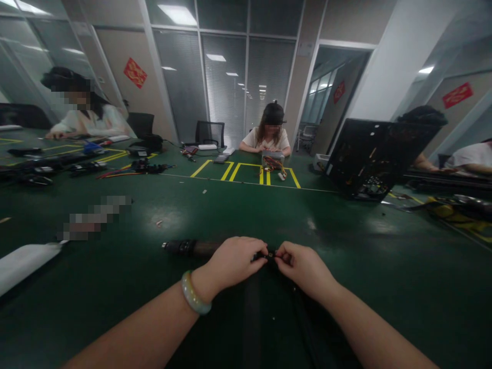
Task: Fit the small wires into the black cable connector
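My left hand (232, 260), with a jade-coloured bangle (195, 293) on its wrist, is closed at the fingertips on a dark rod-like tool (196, 248). The tool stretches left across the table, ending in a ribbed collar and a small metal tip; my hand hides part of it. Just right of it, my right hand (305, 264) pinches a small black part (271, 254), its fingertips close to those of my left. From there a long black strip (302, 312) runs down toward me; I cannot tell whether it is joined to the tool.
The table (134, 297) is green with yellow tape marks. A black computer case (378, 159) stands at right. Cables and black parts (142, 166) lie left, near a white object (28, 264). Opposite sits a person (269, 136) behind a power supply with wires (273, 160).
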Motion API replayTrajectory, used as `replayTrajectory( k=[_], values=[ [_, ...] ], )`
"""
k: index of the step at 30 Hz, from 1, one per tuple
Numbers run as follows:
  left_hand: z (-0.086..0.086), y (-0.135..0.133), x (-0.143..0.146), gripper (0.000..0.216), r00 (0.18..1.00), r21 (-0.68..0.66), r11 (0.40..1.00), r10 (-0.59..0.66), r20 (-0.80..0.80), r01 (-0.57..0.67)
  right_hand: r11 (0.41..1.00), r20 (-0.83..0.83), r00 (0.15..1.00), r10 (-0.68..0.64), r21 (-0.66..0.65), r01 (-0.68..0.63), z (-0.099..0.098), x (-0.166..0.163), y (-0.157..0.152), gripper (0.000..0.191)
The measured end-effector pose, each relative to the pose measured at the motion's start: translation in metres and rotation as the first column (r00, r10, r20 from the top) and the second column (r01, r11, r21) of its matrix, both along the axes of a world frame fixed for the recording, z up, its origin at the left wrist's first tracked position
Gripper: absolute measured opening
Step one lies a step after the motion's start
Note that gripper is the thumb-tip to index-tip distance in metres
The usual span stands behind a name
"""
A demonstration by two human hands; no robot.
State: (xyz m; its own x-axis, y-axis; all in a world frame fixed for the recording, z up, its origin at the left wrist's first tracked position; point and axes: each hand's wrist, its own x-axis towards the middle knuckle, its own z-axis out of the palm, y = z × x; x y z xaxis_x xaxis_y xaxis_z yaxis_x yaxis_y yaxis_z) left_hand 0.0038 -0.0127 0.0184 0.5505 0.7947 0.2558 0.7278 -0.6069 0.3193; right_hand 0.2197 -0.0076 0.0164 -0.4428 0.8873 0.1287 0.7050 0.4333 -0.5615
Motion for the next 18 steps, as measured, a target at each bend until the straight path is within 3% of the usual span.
replayTrajectory(
  k=[8,18],
  values=[
    [0.0018,-0.0008,0.0030,0.013,1.000,0.021,1.000,0.000,-0.020,0.000,1.000,0.001,1.000,0.013,0.022,-0.013,-0.0005,-0.0017,-0.0024,0.006],
    [0.0004,-0.0023,0.0059,0.013,0.997,0.043,0.998,0.044,-0.059,-0.041,0.994,-0.115,0.993,-0.008,-0.112,-0.005,-0.0077,-0.0019,0.0012,0.008]
  ],
)
